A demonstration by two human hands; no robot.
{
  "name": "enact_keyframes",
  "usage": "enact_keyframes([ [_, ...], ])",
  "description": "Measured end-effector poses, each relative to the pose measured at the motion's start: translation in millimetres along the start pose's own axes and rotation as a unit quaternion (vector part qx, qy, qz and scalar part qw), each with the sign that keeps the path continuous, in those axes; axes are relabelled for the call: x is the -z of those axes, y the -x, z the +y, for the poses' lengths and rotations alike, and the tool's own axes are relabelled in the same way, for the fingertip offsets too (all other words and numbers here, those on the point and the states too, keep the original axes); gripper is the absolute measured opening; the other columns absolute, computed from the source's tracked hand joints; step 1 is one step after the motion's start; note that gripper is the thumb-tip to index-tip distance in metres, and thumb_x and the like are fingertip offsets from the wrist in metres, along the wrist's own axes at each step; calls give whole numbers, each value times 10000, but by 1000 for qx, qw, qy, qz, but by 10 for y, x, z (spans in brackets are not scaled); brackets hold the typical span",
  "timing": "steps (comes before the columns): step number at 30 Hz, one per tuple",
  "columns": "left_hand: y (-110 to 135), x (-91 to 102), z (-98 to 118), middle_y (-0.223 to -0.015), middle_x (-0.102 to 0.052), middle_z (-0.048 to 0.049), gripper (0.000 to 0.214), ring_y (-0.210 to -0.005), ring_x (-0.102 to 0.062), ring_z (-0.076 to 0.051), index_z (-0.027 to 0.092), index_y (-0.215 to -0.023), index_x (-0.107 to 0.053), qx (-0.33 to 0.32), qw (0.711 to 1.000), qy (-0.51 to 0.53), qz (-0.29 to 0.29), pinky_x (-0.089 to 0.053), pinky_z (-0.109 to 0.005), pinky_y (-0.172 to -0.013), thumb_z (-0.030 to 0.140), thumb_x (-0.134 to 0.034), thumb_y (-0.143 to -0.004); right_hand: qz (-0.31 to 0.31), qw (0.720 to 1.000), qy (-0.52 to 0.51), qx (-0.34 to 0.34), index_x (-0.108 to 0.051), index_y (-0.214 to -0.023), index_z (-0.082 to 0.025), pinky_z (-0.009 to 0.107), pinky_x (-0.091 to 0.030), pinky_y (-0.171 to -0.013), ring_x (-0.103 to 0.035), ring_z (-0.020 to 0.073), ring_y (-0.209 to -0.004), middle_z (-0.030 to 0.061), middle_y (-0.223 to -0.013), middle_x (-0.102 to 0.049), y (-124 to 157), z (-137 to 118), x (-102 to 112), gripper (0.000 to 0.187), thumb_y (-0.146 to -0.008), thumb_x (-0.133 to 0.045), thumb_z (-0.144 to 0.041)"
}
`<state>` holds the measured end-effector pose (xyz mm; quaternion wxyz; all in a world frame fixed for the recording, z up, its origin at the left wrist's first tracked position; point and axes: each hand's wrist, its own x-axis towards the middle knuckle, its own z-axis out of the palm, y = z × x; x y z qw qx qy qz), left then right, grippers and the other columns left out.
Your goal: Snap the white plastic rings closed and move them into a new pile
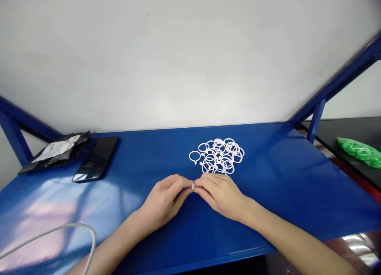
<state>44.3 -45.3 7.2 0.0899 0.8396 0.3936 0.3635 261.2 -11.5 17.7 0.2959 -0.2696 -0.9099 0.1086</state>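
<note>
My left hand (166,197) and my right hand (222,193) meet fingertip to fingertip above the front middle of the blue table. Both pinch a small white plastic piece (193,186) between thumbs and forefingers. Only its rounded end shows; the fingers cover the rest, so I cannot tell if it is a ring like those behind it. Just beyond my right hand lies a loose pile of thin white plastic rings (228,168), each with a small knob or eyelet. One white ring (195,156) lies at the pile's left edge.
At the left, a black phone (97,159) lies beside a black plastic package (58,150) with a white label. A white cable (71,225) curves over the near left corner. Blue frame bars (316,120) flank the table (149,148). Off to the right sits a green bag (360,152).
</note>
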Motion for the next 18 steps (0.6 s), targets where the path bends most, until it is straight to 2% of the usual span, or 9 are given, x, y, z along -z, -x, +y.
enact_keyframes([
  [3,-40,66,-185,-1095,-762,-67,207,-984,-728,-204,218,-1182,-654,22,997,-72,-23,-594,-356,-885,291,-582,-1002,37,998,30,-35,-668,-969,-194,256,-494,-676,-694,138,-740,23,-867,-738,-25,86,41,268,-1081,-470,-336],
  [6,-34,127,-472,-1205,-728,-103,280,-1115,-689,-260,213,-1206,-666,106,986,-125,-36,-573,-449,-980,374,-568,-999,72,984,114,-113,-656,-906,-195,251,-447,-596,-690,142,-699,32,-862,-741,-32,222,144,269,-1061,-486,-335],
  [8,-13,158,-670,-1279,-694,-125,311,-1212,-639,-296,198,-1208,-666,153,976,-152,-39,-537,-498,-1044,396,-568,-989,66,961,194,-186,-645,-876,-191,260,-383,-523,-683,159,-655,42,-852,-737,-23,326,231,264,-1045,-499,-331],
  [10,10,174,-825,-1347,-657,-151,355,-1291,-586,-329,177,-1217,-662,185,967,-171,-43,-499,-538,-1092,424,-565,-982,33,931,263,-252,-643,-870,-185,270,-326,-480,-676,181,-616,59,-860,-733,-7,413,306,233,-1021,-540,-331],
  [12,29,175,-914,-1399,-623,-168,392,-1351,-542,-346,164,-1231,-654,199,962,-180,-48,-473,-553,-1121,448,-547,-984,10,907,307,-288,-650,-890,-173,278,-296,-460,-661,192,-578,81,-884,-726,6,459,353,219,-998,-585,-352],
  [15,50,162,-943,-1443,-595,-168,408,-1394,-509,-347,167,-1258,-639,204,960,-183,-55,-460,-553,-1139,454,-515,-997,31,902,326,-281,-664,-942,-160,285,-301,-449,-646,187,-561,101,-925,-715,6,438,354,262,-997,-598,-407],
  [18,61,158,-926,-1469,-578,-165,422,-1417,-490,-344,165,-1284,-628,206,958,-185,-71,-444,-551,-1158,454,-496,-1006,55,935,284,-204,-675,-975,-164,284,-406,-507,-676,200,-671,99,-933,-709,-13,342,284,248,-1022,-562,-379],
])
